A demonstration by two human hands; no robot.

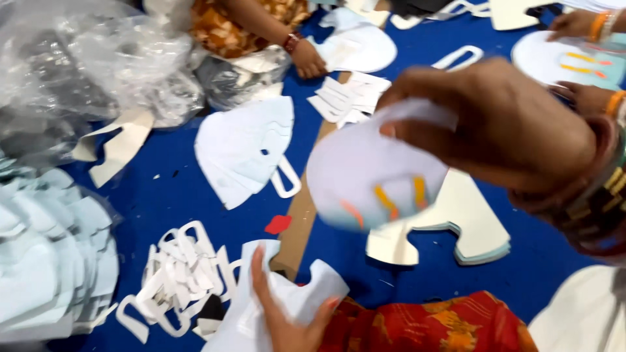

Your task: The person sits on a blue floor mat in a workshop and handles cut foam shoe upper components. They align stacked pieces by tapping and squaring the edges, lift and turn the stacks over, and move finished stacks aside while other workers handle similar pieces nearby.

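The right hand (502, 127) is raised above the blue surface (169, 189), its fingers pinching the upper edge of a white mask (372, 173) with orange marks, which hangs blurred in the air over the middle of the surface. The left hand (287, 319) lies at the near edge, fingers spread flat on a white mask piece (300, 293) beside an orange-red cloth (430, 322).

Bare blue shows only in narrow strips: between the folded mask (244, 146) left of centre and the pile of cut loops (176, 274) near the near edge, and at the right beyond a stack of cream cut shapes (450, 225) lying right under the held mask. A brown strip (306, 202) runs from the near edge toward the far side, with a small red scrap (278, 223) just beside it.

The left edge is crowded with a stack of pale masks (45, 254) and clear plastic bags (85, 58). At the far edge another person's hand (306, 60) touches a white mask, with white strips (345, 98) near it. More hands with orange bangles (590, 58) work at the far right corner.
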